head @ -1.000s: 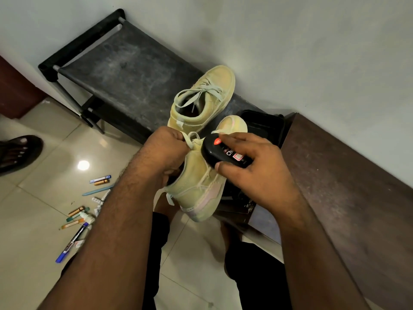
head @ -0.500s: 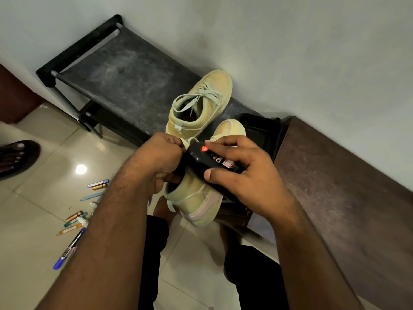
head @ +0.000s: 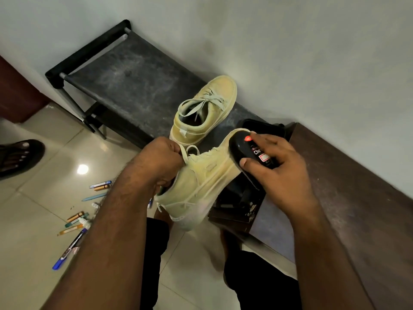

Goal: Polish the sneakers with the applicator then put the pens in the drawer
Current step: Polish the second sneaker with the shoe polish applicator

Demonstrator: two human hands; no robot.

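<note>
Right now your left hand (head: 161,162) grips the collar of the held sneaker (head: 201,184), lifting it off the bench so its side faces you. Your right hand (head: 277,166) clamps the black applicator (head: 248,151) against the toe, fingers curled over it. Its label reads "Che…", the rest hidden. The second sneaker (head: 205,108) waits at the bench (head: 134,86) front edge; pens (head: 73,222) lie scattered on the floor, undrawered.
</note>
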